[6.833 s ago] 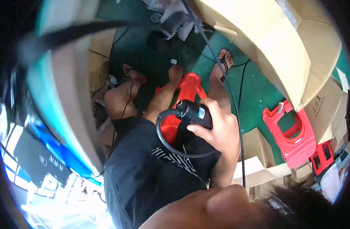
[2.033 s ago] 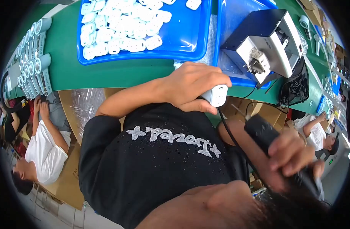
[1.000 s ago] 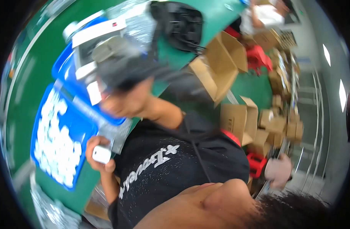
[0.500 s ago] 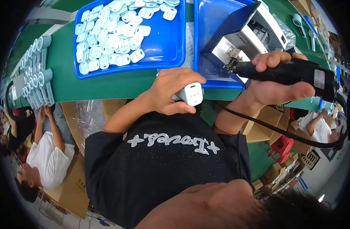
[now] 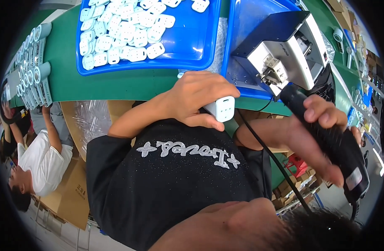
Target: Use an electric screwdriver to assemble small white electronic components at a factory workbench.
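Note:
A pale blue block-shaped casing (image 5: 224, 109) is gripped in my left hand (image 5: 202, 98), fingers over its top and thumb beneath. Its end face has a slot and several small holes. My right hand (image 5: 321, 129) is wrapped round a black electric screwdriver (image 5: 340, 146), whose body slants down to the right. The driver's nose is close to the front of a silver and black screw feeder (image 5: 284, 58); its bit tip is hard to make out. From the driver a black cord runs off at the lower right.
A blue tray (image 5: 150, 66) heaped with pale end caps (image 5: 116, 31) lies beyond my left hand. Under the feeder is a second blue tray (image 5: 246, 83). Several pale ring-ended handles (image 5: 41, 73) stand at the table's left. Another cord (image 5: 267, 146) crosses before me; a person (image 5: 49, 163) sits at left.
The screwdriver has come away from the feeder and swung from nearly level to a steep slant. My left hand still grips the casing. The whole view has shifted a little.

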Demonstrator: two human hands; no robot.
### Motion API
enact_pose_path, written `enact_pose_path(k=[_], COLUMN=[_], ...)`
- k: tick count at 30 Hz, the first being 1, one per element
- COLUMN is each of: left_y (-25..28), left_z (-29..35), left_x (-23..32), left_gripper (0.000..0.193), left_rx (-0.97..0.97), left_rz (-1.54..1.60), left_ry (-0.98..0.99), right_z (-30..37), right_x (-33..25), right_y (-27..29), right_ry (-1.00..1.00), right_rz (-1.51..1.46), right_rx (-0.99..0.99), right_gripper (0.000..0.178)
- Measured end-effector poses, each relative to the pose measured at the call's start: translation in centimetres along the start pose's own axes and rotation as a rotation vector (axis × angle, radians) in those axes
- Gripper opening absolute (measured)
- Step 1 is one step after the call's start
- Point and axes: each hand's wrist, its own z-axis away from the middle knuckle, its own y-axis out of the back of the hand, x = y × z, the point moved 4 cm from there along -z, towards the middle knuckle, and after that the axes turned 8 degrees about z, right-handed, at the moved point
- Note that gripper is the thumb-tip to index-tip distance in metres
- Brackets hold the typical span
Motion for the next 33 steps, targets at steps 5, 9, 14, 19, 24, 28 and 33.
enact_pose_path(k=[5,9,14,19,24,28,33], left_y=[-0.3,-0.3,-0.2,-0.2,-0.3,-0.6,-0.3], left_z=[0.4,0.0,-0.1,-0.2,-0.4,-0.4,-0.6], left_x=[-0.1,-0.2,0.1,0.3,0.3,0.4,0.4], left_gripper=[0.059,0.058,0.057,0.056,0.057,0.059,0.06], left_rx=[-0.015,-0.008,-0.062,-0.081,-0.064,-0.052,-0.088], left_rz=[-0.015,-0.023,-0.051,-0.06,-0.087,-0.112,-0.105], left_ry=[0.0,-0.012,0.027,0.074,0.003,-0.023,0.022], right_z=[0.2,0.5,0.5,0.1,0.2,0.9,1.8], right_x=[3.0,2.7,-4.1,-4.6,-4.2,-3.9,-4.0], right_y=[1.6,1.5,-2.4,-4.9,-5.7,-5.8,-5.7], right_ry=[-0.039,-0.169,-0.175,0.059,-0.157,-0.071,0.056], right_rz=[0.027,-0.151,-0.183,-0.536,-0.315,-0.384,-0.444], right_rx=[0.007,-0.083,-0.182,-0.173,-0.353,-0.277,-0.177], right_gripper=[0.09,0.087,0.056,0.041,0.043,0.04,0.036])
